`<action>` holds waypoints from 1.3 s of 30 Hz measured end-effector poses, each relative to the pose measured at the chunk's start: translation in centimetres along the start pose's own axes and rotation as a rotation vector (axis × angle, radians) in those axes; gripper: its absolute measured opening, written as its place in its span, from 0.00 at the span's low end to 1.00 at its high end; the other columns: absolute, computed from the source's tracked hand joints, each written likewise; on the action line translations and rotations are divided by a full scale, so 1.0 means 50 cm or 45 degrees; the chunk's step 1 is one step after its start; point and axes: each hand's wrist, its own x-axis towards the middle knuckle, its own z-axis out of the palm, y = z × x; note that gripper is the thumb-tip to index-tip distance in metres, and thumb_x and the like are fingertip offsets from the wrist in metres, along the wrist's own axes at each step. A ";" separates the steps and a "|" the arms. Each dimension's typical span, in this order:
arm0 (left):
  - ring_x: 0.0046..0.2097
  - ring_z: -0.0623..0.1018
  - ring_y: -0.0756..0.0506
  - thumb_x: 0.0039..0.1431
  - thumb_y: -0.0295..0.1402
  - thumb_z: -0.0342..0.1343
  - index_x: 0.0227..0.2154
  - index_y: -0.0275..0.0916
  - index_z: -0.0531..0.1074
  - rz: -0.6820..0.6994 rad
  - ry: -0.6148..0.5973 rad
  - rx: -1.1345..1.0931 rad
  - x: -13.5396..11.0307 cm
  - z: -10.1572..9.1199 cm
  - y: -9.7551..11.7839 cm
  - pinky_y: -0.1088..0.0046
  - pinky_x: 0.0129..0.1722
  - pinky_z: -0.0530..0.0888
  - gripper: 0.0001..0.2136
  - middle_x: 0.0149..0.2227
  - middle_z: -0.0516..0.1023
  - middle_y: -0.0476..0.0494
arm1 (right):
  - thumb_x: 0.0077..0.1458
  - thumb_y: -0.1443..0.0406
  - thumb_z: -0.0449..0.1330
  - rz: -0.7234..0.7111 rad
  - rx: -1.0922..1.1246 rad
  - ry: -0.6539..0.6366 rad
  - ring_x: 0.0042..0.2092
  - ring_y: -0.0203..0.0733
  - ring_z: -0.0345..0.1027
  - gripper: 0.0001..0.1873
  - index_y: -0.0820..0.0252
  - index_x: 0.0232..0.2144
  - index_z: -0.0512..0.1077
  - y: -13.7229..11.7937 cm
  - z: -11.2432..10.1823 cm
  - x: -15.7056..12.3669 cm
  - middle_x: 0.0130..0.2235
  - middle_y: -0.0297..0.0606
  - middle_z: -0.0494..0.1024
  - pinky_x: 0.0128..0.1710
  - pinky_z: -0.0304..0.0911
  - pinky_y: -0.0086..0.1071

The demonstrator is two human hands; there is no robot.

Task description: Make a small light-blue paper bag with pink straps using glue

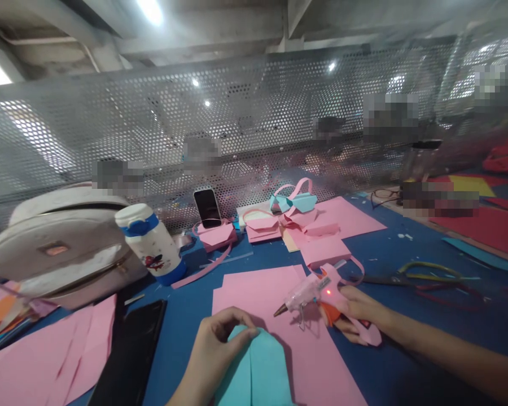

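Pinching a folded turquoise paper piece between thumb and fingers of the left hand, above pink sheets on the blue counter. Holding a pink glue gun (lit with a red dot) in the right hand, with fingers clamped around its handle, and pointing the nozzle toward the left hand.
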 end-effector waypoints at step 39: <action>0.23 0.74 0.49 0.43 0.43 0.69 0.21 0.34 0.72 -0.253 -0.130 -0.080 0.008 -0.048 0.026 0.75 0.26 0.71 0.17 0.20 0.75 0.49 | 0.56 0.49 0.61 -0.154 0.092 0.137 0.16 0.25 0.44 0.22 0.65 0.32 0.68 -0.034 0.014 0.015 0.18 0.24 0.58 0.14 0.45 0.22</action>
